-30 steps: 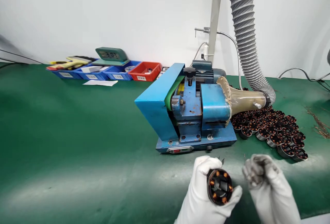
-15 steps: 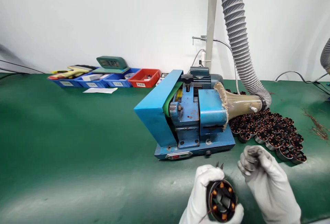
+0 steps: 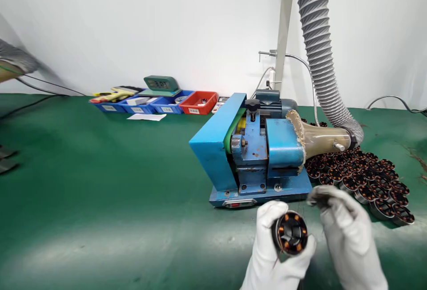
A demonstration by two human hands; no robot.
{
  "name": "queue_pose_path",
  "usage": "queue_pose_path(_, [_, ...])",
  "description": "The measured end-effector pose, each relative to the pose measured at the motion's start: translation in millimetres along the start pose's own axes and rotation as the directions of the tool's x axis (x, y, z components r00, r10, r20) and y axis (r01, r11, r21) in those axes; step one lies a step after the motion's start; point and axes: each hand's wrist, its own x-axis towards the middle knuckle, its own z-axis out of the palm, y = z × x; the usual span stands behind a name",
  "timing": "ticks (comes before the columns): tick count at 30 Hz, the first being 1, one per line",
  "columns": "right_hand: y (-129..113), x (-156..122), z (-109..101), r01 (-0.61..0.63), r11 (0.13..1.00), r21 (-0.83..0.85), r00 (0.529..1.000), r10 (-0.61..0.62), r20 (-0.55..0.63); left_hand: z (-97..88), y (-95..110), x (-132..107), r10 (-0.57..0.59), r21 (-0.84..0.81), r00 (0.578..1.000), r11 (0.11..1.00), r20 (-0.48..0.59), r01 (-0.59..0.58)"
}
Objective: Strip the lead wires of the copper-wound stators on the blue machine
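1. While the left hand [image 3: 267, 246] is clamped around a coil ring [image 3: 292, 233], with thumb and fingers at its outer wall, the ring sits over the green table [image 3: 116, 201], in front of the blue machine [image 3: 253, 156].
2. From the fingers of the right hand [image 3: 347, 230], the ring lies to the left and a little closer to the person's body, with a gap between them.
3. The ring's axis points up and back toward the head, so its open mouth shows.
4. The left hand is the nearer one, in full contact; the right fingers look curled, but they are blurred, and I cannot tell whether they meet or pinch anything.
5. Similar rings [image 3: 364, 193] stand packed beyond the right hand, beside the machine.
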Motion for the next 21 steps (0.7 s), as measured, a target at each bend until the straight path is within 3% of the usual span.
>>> queue_pose_path(3, [20, -9, 11, -0.032, 0.983, -0.181, 0.987, 0.059, 0.149, 8.4, -14, 6, -0.241, -0.048, 0.970, 0.969, 0.033, 0.242])
queue_pose_path(6, [32, -10, 25, -0.079, 0.938, -0.339, 0.994, 0.100, 0.044, 18.4, -20, 18, -0.487, -0.224, 0.870, 0.842, 0.075, 0.491])
queue_pose_path(8, [35, -5, 31, -0.092, 0.919, -0.382, 0.995, 0.100, 0.002, 25.6, -21, 26, -0.582, -0.374, 0.810, 0.738, 0.067, 0.561])
queue_pose_path(10, [35, 2, 35, -0.088, 0.920, -0.382, 0.996, 0.092, -0.008, 31.6, -23, 34, -0.612, -0.434, 0.790, 0.704, 0.030, 0.562])
queue_pose_path(13, [34, 13, 39, -0.081, 0.919, -0.386, 0.997, 0.081, -0.016, 37.6, -29, 40, -0.594, -0.408, 0.804, 0.741, -0.029, 0.533])
queue_pose_path(21, [27, 24, 39, -0.086, 0.913, -0.399, 0.994, 0.108, 0.032, 49.7, -29, 42, -0.579, -0.406, 0.815, 0.741, 0.018, 0.535])
